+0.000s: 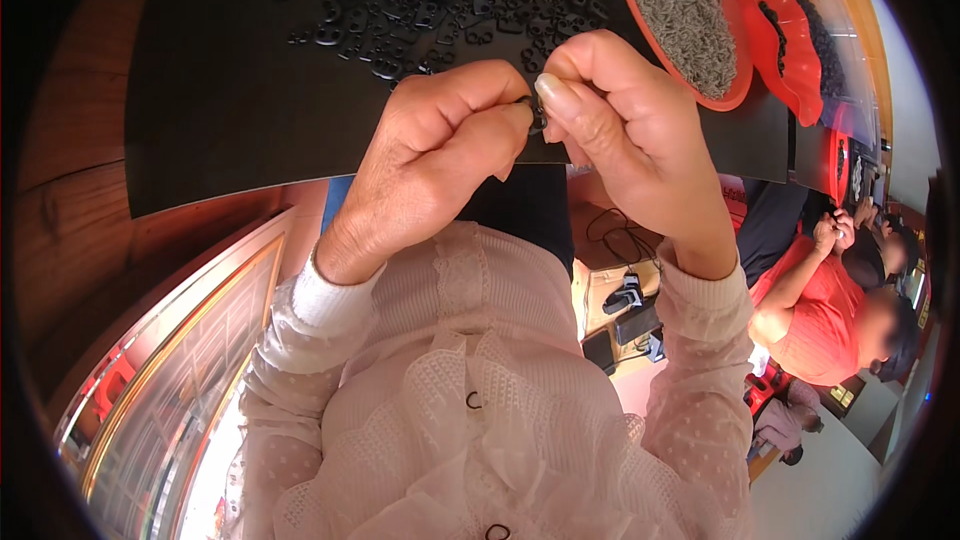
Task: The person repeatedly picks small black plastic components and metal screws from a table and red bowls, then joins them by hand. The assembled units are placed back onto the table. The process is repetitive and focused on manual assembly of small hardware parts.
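Note:
Above the near edge of the black work surface, both hands meet at a small black plastic cord lock. My left hand is closed, pinching its left side between thumb and curled forefinger. From the right, my right hand grips the same piece with thumb and fingertips. The fingers cover most of it, so its exact state is hidden. Just beyond the hands lies a loose spread of black cord lock pieces, several with two round holes.
An orange-red bowl of small grey metal springs stands right of my right hand. Beside it is a red wavy-edged dish with black pieces. A person in a red shirt works farther right. A box with cables sits below.

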`<action>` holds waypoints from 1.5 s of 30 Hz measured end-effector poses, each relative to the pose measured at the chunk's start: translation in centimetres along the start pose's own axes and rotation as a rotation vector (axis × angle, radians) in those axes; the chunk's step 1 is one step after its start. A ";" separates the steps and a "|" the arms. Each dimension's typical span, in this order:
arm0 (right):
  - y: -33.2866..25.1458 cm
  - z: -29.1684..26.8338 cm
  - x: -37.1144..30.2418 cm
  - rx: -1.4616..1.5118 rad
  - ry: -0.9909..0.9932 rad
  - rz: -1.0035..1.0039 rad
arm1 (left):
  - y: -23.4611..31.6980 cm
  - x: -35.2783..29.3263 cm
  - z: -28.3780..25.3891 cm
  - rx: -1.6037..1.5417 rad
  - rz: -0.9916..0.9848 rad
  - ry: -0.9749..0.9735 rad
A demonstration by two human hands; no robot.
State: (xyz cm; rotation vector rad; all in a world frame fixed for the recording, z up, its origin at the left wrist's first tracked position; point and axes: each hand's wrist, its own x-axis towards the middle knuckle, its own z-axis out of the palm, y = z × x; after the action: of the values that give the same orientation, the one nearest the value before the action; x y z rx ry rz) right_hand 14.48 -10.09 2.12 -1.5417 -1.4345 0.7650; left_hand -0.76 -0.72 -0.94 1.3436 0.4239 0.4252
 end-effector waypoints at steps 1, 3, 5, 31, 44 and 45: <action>0.1 0.2 0.1 -0.036 0.013 -0.026 | -0.1 0.0 0.0 -0.004 0.000 0.003; 0.1 0.5 0.2 -0.109 0.039 -0.077 | -0.3 0.0 0.0 -0.012 -0.001 0.007; 0.4 0.6 0.1 -0.164 0.033 -0.117 | -0.2 0.0 0.0 -0.007 -0.002 -0.002; -0.8 0.0 -0.2 -0.213 -0.091 -0.098 | -1.6 0.2 -0.4 0.002 0.158 -0.015; -1.8 -2.5 1.3 -0.065 -0.356 0.134 | -1.5 0.6 -0.8 -0.010 0.204 -0.116; -2.0 -2.9 1.5 -0.046 -0.389 0.161 | -1.2 0.5 -0.8 0.032 0.205 -0.120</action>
State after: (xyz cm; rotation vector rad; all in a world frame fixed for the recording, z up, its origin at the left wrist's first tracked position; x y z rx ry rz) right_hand 16.37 -9.24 5.32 -1.6182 -1.6253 1.1876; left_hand -0.73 0.00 -2.32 1.4419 0.1948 0.5057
